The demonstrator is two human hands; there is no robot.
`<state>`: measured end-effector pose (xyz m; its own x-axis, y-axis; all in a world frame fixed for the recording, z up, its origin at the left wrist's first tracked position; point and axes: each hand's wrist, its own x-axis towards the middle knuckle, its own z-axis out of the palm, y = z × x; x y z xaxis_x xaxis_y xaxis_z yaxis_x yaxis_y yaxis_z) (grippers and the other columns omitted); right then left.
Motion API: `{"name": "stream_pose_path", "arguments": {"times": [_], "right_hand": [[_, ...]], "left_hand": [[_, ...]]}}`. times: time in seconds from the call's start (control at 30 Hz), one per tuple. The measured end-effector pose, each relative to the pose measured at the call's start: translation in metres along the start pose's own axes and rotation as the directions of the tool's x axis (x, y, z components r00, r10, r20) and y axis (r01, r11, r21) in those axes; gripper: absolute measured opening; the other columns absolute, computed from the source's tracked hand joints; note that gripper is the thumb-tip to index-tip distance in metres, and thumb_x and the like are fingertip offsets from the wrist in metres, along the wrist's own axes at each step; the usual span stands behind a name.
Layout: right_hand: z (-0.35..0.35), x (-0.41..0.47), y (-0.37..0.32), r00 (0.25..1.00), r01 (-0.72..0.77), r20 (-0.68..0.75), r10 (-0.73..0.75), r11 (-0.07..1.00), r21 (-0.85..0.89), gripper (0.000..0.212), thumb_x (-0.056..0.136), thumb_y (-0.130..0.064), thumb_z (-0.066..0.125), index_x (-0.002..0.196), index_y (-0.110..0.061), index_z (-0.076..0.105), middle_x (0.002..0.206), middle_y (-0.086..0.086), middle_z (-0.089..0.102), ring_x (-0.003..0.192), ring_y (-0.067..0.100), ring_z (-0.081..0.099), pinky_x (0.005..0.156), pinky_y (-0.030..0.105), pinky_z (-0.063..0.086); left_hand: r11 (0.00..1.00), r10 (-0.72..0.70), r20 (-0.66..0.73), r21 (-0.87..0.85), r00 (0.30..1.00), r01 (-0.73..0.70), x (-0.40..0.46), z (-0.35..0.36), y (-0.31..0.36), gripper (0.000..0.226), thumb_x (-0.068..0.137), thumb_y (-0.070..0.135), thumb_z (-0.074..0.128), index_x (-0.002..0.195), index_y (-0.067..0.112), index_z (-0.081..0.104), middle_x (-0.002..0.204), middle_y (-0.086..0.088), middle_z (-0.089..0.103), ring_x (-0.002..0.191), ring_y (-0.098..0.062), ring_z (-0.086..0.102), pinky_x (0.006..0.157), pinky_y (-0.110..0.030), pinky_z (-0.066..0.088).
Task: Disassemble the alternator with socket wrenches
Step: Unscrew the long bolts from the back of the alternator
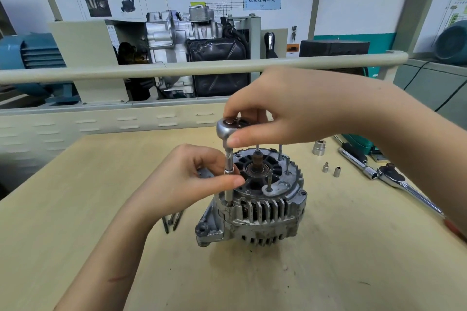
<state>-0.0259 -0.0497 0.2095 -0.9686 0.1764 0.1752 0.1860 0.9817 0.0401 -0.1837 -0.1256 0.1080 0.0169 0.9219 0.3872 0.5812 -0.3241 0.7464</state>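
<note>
Evidently mid-removal of a housing bolt: alternator [255,199] standing on end on the counter [88,184], open face upward, so that the long through-bolts point straight up for a vertical tool. Small ratchet [228,127] pinched at its head by the right hand [285,111], fingers curled over the top and thumb pressed under it, probably to spin it by hand rather than swing a handle. Extension bar [228,177] dropping from the ratchet to a bolt at the housing's left rim, steadied between thumb and fingers of the left hand [187,179], likely to hold the socket square on the bolt head. Several studs [280,153] rising from the upper face, their state of looseness not to be told. Two long bolts [171,219] lying on the counter just left of the alternator, apparently already out. Spare sockets [319,148] and a larger ratchet [394,177] parked to the right, within reach yet apart from the work.
</note>
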Motion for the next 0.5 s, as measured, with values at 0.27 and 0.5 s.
{"name": "stream_pose_path", "arguments": {"times": [0.27,0.5], "right_hand": [[-0.0001,0.0017,0.0001,0.996,0.075,0.055,-0.073,0.997,-0.02,0.02,0.091,-0.035,0.048,0.073,-0.037,0.04,0.064,-0.015,0.045,0.063,-0.002,0.044,0.06,0.017,0.031],[0.0012,0.0007,-0.0027,0.999,0.005,-0.031,-0.008,0.997,-0.073,0.05,0.072,-0.06,0.034,0.087,-0.02,0.059,0.06,-0.011,0.047,0.057,0.003,0.044,0.052,0.019,0.032]], "left_hand": [[1.0,-0.005,0.033,-0.027,0.999,0.006,-0.001,-0.0066,-0.0017,0.015,0.066,0.034,0.073,0.081,0.034,0.072,0.079,0.005,0.073,0.075,-0.006,0.067,0.069,-0.014,0.049],[0.997,0.031,-0.1,0.079,0.995,-0.023,-0.0012,-0.0002,0.0003,0.029,0.057,0.04,0.082,0.053,0.021,0.061,0.056,0.005,0.062,0.053,-0.001,0.053,0.056,-0.01,0.039]]}}
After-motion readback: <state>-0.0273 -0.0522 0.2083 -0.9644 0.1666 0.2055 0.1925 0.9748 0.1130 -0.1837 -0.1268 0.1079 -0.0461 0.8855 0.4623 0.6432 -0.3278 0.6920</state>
